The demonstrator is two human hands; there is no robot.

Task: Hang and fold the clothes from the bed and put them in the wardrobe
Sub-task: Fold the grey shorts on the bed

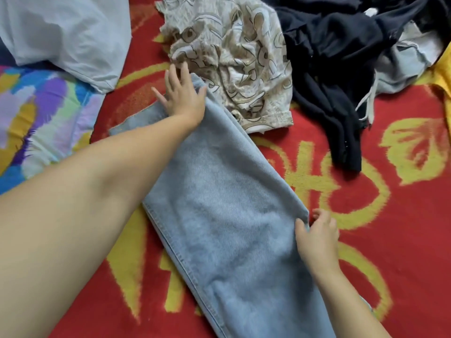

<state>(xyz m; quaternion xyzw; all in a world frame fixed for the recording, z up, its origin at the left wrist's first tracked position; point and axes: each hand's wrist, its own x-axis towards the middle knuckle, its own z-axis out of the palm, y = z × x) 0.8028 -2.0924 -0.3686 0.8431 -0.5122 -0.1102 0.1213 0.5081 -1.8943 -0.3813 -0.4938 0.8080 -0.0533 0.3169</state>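
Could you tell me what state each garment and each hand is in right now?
Jeans: spread flat on the blanket.
Left hand: open, pressing the jeans' far end.
Right hand: pinching the jeans' right edge.
Patterned shirt: crumpled.
Black garment: heaped, unfolded.

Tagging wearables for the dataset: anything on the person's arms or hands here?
Nothing worn is visible. Both arms are bare as far up as the frame shows, with no sleeves. The left hand and right hand have no gloves, and no rings, watch or bands show. The fingers are blurred, so small details can't be told.
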